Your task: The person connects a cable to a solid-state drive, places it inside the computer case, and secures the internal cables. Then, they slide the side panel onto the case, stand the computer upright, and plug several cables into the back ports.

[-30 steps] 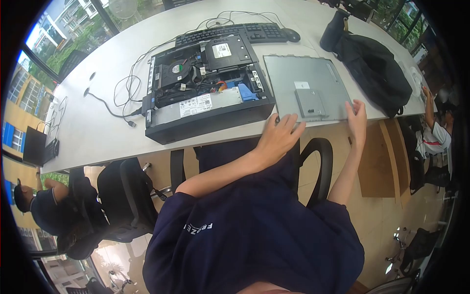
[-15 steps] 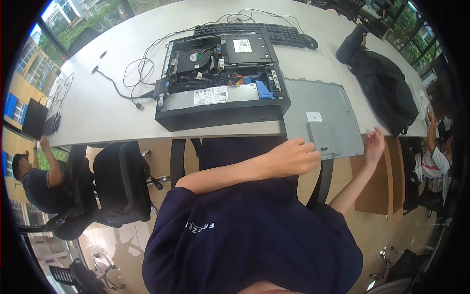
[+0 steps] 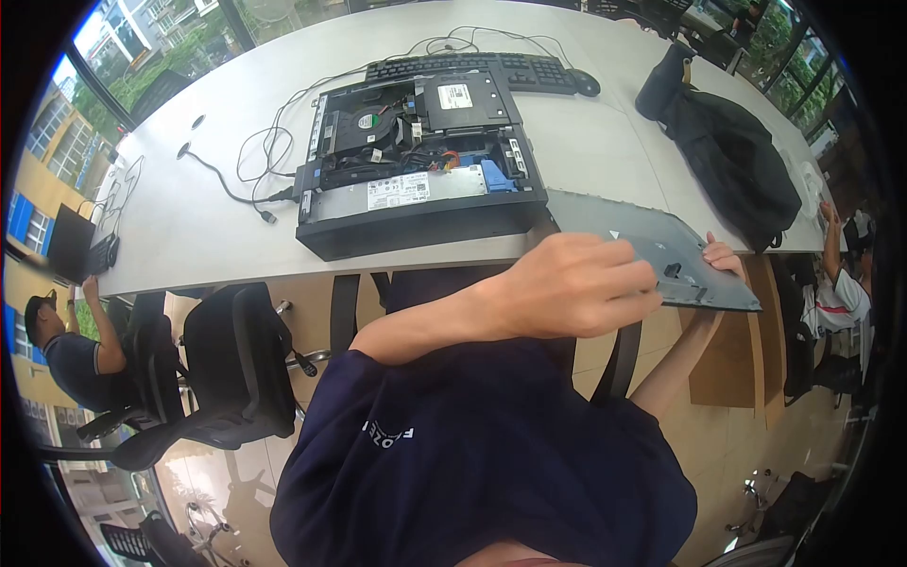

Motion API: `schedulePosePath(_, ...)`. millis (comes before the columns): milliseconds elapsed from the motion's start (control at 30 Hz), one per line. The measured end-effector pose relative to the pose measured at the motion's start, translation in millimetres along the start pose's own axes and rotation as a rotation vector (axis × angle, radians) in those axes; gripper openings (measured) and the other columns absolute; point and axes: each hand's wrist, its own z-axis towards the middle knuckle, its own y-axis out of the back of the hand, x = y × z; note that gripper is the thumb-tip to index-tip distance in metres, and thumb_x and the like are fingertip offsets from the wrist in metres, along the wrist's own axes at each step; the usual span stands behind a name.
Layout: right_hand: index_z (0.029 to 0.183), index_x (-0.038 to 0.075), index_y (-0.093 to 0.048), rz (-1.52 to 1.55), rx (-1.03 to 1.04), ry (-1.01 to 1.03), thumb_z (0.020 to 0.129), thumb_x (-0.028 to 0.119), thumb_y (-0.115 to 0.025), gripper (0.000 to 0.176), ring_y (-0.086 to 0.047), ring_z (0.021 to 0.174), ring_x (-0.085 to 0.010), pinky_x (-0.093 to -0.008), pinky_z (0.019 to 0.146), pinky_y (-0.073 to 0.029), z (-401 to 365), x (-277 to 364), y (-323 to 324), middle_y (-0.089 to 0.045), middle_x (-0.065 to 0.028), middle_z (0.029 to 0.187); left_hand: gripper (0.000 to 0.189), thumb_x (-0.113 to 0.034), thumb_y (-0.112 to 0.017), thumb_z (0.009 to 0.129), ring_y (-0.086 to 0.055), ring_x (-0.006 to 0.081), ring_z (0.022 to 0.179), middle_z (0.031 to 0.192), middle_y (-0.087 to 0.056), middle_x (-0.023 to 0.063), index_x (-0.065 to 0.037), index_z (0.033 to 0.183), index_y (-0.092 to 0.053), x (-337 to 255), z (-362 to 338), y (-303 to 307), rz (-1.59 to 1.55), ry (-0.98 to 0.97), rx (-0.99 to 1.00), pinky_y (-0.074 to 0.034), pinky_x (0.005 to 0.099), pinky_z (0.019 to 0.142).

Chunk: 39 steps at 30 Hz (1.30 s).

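Observation:
My right hand (image 3: pixel 724 257) grips the right edge of a grey metal computer side panel (image 3: pixel 652 223), fingers over the top face. The panel lies at a tilt over the table's front edge, its near right corner sticking out. In front of it, my left hand (image 3: pixel 584 285) is closed with curled fingers and covers the panel's near left part. Whether anything is in those fingers is hidden. Left of the panel sits the opened desktop computer case (image 3: pixel 416 225), showing its fan (image 3: pixel 367 121), a silver power supply (image 3: pixel 453 183), a drive cage (image 3: pixel 463 98) and a blue latch (image 3: pixel 497 178).
Behind the case are a keyboard (image 3: pixel 444 68), a mouse (image 3: pixel 585 83) and loose cables (image 3: pixel 269 151). A black bag (image 3: pixel 737 161) and a dark bottle (image 3: pixel 663 80) lie to the right. Chairs (image 3: pixel 236 359) and a seated person (image 3: pixel 76 345) are at left; another person (image 3: pixel 841 293) is at right.
My right hand has gone from beside the panel to gripping its edge. The panel has shifted right and tilted. My left hand has risen closer to the camera, over the panel's near side.

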Motion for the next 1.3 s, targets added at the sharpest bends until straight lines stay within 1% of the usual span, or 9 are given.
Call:
schedulePosePath(200, 0.085, 0.009, -0.054, -0.176, -0.280, 0.108, 0.102, 0.030, -0.058, 0.027, -0.051, 0.073, -0.0179, -0.0399, 0.084, -0.045, 9, 38, -25, -0.053, -0.0050, 0.076, 0.082, -0.009, -0.085, 0.080, -0.062, 0.0270, 0.109, 0.136, -0.054, 0.0174, 0.000, 0.146, -0.038, 16, -30, -17, -0.351, 0.275, -0.339, -0.053, 0.0344, 0.088)
schedulePosePath(333, 0.084, 0.012, -0.053, -0.265, -0.346, 0.170, 0.101, 0.030, -0.061, 0.026, -0.047, 0.070, -0.0160, -0.0333, 0.068, -0.036, 26, 85, -37, -0.050, -0.0027, 0.075, 0.088, -0.005, -0.080, 0.082, -0.045, 0.0393, 0.137, 0.147, -0.045, 0.0217, 0.002, 0.152, -0.028, 9, -60, -31, -0.387, 0.627, -0.103, -0.038, 0.0452, 0.115)
schedulePosePath(567, 0.085, 0.010, -0.052, -0.069, -0.729, 0.003, 0.103, 0.036, -0.059, 0.032, -0.050, 0.076, -0.0154, -0.0348, 0.076, -0.044, 58, 127, -48, -0.050, -0.0021, 0.078, 0.093, 0.005, -0.074, 0.083, -0.053, 0.0406, 0.122, 0.136, -0.052, 0.0226, 0.005, 0.160, -0.020, 7, -50, -17, -0.293, 0.510, -0.167, -0.045, 0.0447, 0.105)
schedulePosePath(767, 0.134, -0.004, -0.060, -0.061, -0.822, 0.126, 0.103, 0.036, -0.061, 0.051, -0.067, 0.111, -0.0212, -0.0379, 0.101, -0.053, 89, 110, -48, -0.068, -0.0142, 0.120, 0.078, 0.012, -0.067, 0.083, -0.056, 0.0347, 0.081, 0.092, -0.057, 0.0181, 0.003, 0.156, -0.038, 18, -49, 38, -0.196, 0.535, -0.282, -0.050, 0.0397, 0.079)
schedulePosePath(833, 0.134, -0.003, -0.060, -0.185, -0.472, 0.050, 0.105, 0.030, -0.058, 0.044, -0.066, 0.113, -0.0184, -0.0281, 0.086, -0.057, 102, 100, -22, -0.068, -0.0143, 0.123, 0.075, 0.012, -0.069, 0.082, -0.059, 0.0350, 0.078, 0.092, -0.060, 0.0192, 0.003, 0.153, -0.044, 16, -47, 65, -0.130, 0.554, -0.225, -0.052, 0.0399, 0.077)
schedulePosePath(900, 0.134, -0.002, -0.060, 0.000, -0.689, 0.026, 0.104, 0.022, -0.061, 0.039, -0.067, 0.108, -0.0150, -0.0196, 0.076, -0.056, 161, 112, -109, -0.067, -0.0153, 0.124, 0.064, 0.007, -0.073, 0.084, -0.070, 0.0343, 0.094, 0.126, -0.068, 0.0258, 0.005, 0.145, -0.054, 17, -46, 89, 0.000, 0.542, -0.264, -0.055, 0.0354, 0.084)
schedulePosePath(967, 0.137, -0.003, -0.057, -1.051, -0.281, 0.415, 0.100, 0.010, -0.065, 0.040, -0.068, 0.105, -0.0141, -0.0193, 0.074, -0.055, 172, 70, -82, -0.066, -0.0157, 0.125, 0.052, -0.004, -0.071, 0.094, -0.072, 0.0325, 0.108, 0.131, -0.066, 0.0289, 0.012, 0.140, -0.054, 22, -50, 110, 0.037, 0.643, -0.364, -0.056, 0.0357, 0.091)
schedulePosePath(1033, 0.136, -0.005, -0.055, 0.032, -0.490, -0.207, 0.096, 0.001, -0.069, 0.043, -0.068, 0.108, -0.0163, -0.0209, 0.083, -0.055, 209, 89, -166, -0.067, -0.0152, 0.125, 0.050, -0.011, -0.067, 0.100, -0.070, 0.0207, 0.106, 0.125, -0.070, 0.0221, 0.014, 0.141, -0.052, 25, -43, 131, -0.035, 0.719, -0.535, -0.054, 0.0310, 0.094)
schedulePosePath(1300, 0.137, -0.004, -0.052, 0.203, -0.187, -0.194, 0.092, 0.004, -0.076, 0.051, -0.067, 0.111, -0.0163, -0.0271, 0.099, -0.048, 260, 42, -295, -0.071, -0.0147, 0.120, 0.055, -0.016, -0.066, 0.103, -0.063, 0.0207, 0.121, 0.131, -0.067, 0.0209, 0.011, 0.147, -0.049, 72, -85, 199, 0.046, 0.832, -0.579, -0.045, 0.0308, 0.107)
